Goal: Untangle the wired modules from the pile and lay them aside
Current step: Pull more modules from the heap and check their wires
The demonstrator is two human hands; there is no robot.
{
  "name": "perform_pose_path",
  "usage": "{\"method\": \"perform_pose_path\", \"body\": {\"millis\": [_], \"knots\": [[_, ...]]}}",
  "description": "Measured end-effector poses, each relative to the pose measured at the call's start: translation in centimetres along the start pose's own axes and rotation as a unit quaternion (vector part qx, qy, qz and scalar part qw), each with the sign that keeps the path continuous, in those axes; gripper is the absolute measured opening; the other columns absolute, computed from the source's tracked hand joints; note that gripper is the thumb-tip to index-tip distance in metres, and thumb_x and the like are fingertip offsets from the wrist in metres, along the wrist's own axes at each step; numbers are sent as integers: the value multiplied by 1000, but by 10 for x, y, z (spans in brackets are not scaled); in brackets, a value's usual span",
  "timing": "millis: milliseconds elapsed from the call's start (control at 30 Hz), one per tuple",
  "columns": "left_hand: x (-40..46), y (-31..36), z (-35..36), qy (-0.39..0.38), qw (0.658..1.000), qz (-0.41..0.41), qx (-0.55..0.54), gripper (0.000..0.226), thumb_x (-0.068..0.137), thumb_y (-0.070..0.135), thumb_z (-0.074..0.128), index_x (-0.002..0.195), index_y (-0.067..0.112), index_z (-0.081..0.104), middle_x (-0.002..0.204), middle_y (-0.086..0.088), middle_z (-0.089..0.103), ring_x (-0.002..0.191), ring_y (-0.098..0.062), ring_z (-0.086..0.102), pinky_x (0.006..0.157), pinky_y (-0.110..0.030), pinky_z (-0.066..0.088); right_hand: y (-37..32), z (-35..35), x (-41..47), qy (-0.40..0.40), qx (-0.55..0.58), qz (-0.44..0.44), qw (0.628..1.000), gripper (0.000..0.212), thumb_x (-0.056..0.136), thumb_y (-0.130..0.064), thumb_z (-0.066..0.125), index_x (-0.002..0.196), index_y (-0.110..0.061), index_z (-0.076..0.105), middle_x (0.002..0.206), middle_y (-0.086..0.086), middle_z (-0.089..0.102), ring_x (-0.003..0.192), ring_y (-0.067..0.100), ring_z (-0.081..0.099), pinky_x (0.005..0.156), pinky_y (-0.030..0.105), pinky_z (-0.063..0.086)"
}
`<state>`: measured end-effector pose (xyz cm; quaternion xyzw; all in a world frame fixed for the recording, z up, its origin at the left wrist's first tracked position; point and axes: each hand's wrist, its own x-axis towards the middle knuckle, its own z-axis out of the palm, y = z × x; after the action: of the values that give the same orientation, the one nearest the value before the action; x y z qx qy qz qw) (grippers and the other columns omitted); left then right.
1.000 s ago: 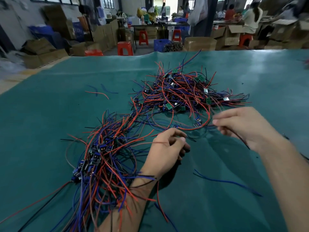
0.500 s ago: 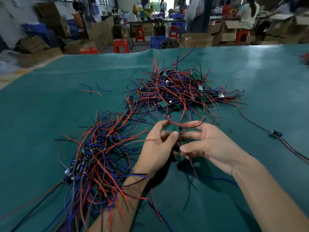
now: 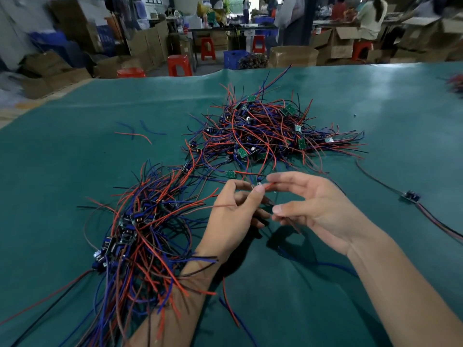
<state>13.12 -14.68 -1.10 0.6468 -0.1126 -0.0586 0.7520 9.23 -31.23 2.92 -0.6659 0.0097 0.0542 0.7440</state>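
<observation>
So both hands met mid-table, fingertips nearly touching. Left hand (image 3: 233, 211) had thumb & forefinger pinched on a small wired module (image 3: 258, 185), other fingers curled under. Right hand (image 3: 318, 209) was half open, palm facing left, its upper fingers pinching the red wire (image 3: 269, 186) coming off that module, lower fingers loosely bent w/ a thin dark lead hanging below them. Just beyond the fingertips sat the tangled pile (image 3: 270, 136), red/blue/black wires w/ green boards poking out, its near strands reaching up to the hands. Left of the left hand & draped over that forearm lay a second heap of modules (image 3: 140, 229), leads fanned toward the camera. Well off to the right of the right hand, one module (image 3: 411, 196) lay alone on the green mat (image 3: 75, 171), wires trailing both ways.
</observation>
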Motion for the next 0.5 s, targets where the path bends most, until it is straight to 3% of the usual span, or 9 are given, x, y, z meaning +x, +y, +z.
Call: {"method": "perform_pose_path", "body": {"millis": [133,200,300,367,400,433,500], "knots": [[-1,1,-1,-5,1000,12,5,6,98,3,59,99,6,53,77,-12,67,52,-12,62,46,-21,49,2,4,1,11,-66,-2,998,40,79,8,77,111,-16,72,106,5,76,70,22,72,62,30,58],[-1,2,-1,-17,1000,9,-2,10,98,-1,55,97,9,54,79,-9,68,54,-12,63,45,-20,47,5,2,3,98,-142,-21,985,23,83,-4,79,97,-22,75,91,2,76,62,16,69,62,30,56],[-2,6,-2,-33,999,11,-7,15,101,2,51,102,16,57,89,-9,71,59,-16,65,46,-20,44,9,-6,10,257,-292,-103,915,9,82,-25,81,83,-32,76,76,-12,71,55,2,58,65,19,47],[-3,7,-2,-45,999,13,-2,17,102,4,49,106,18,59,91,-7,73,60,-17,65,47,-20,43,11,-5,11,259,-268,-140,917,11,80,-32,80,89,-38,76,81,-13,71,61,2,55,67,15,45],[-3,8,-2,-52,999,14,1,19,103,4,48,107,19,58,90,-6,73,60,-16,65,46,-20,42,11,-2,11,237,-223,-137,936,13,80,-33,79,93,-37,76,84,-11,72,66,6,58,70,21,49],[-4,8,-2,-59,998,15,3,20,103,4,47,107,20,58,89,-4,72,59,-15,65,45,-20,42,11,2,10,210,-168,-122,955,14,81,-31,79,95,-33,76,84,-8,73,69,10,61,69,29,51],[-3,7,-2,-63,998,19,12,19,104,5,46,108,21,56,89,-6,69,57,-14,65,44,-20,40,12,9,10,168,-95,-102,976,8,85,-17,80,89,-23,79,77,-2,74,68,10,64,64,32,51]]}}
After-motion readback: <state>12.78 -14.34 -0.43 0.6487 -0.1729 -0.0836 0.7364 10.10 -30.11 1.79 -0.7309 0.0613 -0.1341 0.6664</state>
